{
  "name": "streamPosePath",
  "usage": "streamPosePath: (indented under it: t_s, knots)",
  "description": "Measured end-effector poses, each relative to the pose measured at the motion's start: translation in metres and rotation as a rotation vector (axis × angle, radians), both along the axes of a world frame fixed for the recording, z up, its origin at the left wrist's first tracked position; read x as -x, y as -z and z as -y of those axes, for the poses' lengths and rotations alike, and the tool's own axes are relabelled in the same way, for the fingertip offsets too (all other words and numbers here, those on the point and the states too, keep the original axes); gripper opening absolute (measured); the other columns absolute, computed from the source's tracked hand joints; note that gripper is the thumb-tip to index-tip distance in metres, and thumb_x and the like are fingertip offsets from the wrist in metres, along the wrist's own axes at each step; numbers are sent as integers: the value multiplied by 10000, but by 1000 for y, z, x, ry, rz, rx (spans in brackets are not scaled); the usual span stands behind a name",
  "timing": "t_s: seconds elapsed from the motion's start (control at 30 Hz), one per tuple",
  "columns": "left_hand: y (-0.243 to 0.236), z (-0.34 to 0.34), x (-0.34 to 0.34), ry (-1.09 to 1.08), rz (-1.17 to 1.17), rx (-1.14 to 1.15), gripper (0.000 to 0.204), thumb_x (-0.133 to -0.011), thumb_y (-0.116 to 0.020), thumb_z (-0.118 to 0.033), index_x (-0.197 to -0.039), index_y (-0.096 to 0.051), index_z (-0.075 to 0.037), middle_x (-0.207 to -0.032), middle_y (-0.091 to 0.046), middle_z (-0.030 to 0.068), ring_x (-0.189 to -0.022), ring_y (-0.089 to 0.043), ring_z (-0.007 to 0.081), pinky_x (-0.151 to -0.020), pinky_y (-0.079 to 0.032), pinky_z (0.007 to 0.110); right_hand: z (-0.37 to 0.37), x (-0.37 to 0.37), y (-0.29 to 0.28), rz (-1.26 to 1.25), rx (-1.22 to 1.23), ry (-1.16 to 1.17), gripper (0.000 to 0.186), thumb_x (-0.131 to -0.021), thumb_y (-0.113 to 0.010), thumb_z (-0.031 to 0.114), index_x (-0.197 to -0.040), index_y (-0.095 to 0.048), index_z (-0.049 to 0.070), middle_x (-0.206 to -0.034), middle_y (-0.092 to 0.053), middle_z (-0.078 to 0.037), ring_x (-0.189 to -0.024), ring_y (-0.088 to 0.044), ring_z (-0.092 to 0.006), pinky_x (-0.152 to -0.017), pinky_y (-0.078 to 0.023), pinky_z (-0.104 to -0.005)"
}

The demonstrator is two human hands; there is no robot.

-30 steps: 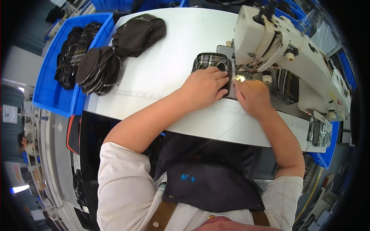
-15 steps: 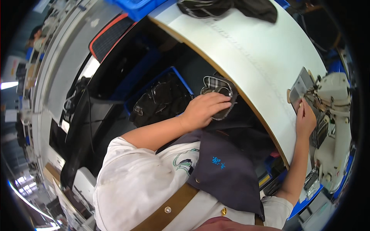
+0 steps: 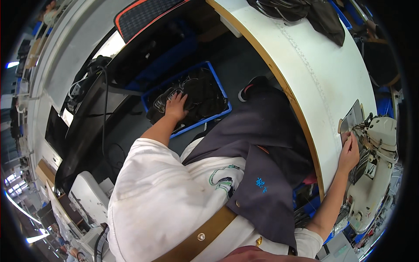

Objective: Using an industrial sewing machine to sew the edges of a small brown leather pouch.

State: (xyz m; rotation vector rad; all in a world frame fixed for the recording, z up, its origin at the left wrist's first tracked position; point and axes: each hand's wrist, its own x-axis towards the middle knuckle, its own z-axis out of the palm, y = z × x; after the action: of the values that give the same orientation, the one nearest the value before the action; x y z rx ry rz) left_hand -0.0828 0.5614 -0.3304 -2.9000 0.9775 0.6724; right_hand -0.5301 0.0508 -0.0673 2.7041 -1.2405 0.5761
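My left hand (image 3: 176, 106) lies on a dark fabric piece (image 3: 192, 94) in the blue bin (image 3: 223, 95) on the floor, left of centre in the upper half of the frame. The piece sits directly under my palm and fingers and spreads out to the right of them. My fingers are spread flat over it; I cannot tell whether they pinch anything.

Fabric piece: dark, near black, with a pale outline along its edges, one of several alike heaped in the bin. Individual shapes are hard to separate. The heap's long axis runs from lower left to upper right, along the bin's long side.

My right hand (image 3: 349, 153) is at the right edge of the frame, on the white table (image 3: 314, 74), fingers curled narrowly at the lower edge of a small plaid piece (image 3: 352, 118). The plaid piece is grey checked, roughly rectangular, tilted, its long axis pointing to the upper right, touching my fingertips. It lies just beside the cream sewing machine (image 3: 371, 174), which runs down the right rim.

At the top of the frame, a heap of dark bags (image 3: 301, 13) rests on the table's far end. A dark apron (image 3: 262, 144) covers my lap, between bin and table.
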Motion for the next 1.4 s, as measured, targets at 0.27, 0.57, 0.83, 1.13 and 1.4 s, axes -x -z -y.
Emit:
streamPosePath:
  t_s: [0.27, 0.57, 0.83, 1.13, 1.4]
  knots:
    - [-82, 120, -23, 116, 98, 778, 375, -898, -741, -156, -1270, -709, -127, -1274, -679, 105, -1206, -631, 331, -989, -533, 408, -5, 1, -1, 52, 4, -26, 256, -1025, -627, 165, -1231, -753, 79, -1141, -774, -148, -998, -754, -313, -856, -583, -370]
    - [-330, 325, -79, 487, 664, 1524, 250, -884, -784, -200, -1127, -764, -145, -1104, -703, 87, -1069, -646, 323, -878, -540, 429, -17, -12, -10, 101, 45, 1, 230, -1013, -620, 168, -1178, -757, 85, -1047, -774, -142, -901, -751, -334, -785, -585, -389]
    - [-359, 437, -109, 458, 651, 1030, 441, -924, -739, -455, -1259, -743, -170, -1303, -700, 62, -1214, -622, 338, -1029, -525, 455, -18, -20, -9, 187, 116, -58, 170, -995, -634, 174, -1103, -741, 99, -909, -744, -118, -787, -708, -344, -703, -552, -438]
    - [-313, 515, -30, 711, 470, 701, 277, -901, -785, -319, -1065, -667, -129, -1097, -742, 96, -1029, -706, 337, -824, -554, 482, -32, -18, -18, 97, 42, 8, 157, -964, -654, 195, -1044, -731, 83, -861, -701, -121, -799, -684, -351, -708, -531, -466]
    - [-338, 526, -37, 781, 491, 774, 200, -991, -689, -293, -1128, -635, -157, -1083, -737, 106, -1063, -690, 347, -798, -543, 500, -23, 63, -39, 184, 219, 68, 144, -924, -701, 150, -1050, -736, 89, -944, -705, -104, -906, -665, -337, -793, -529, -471]
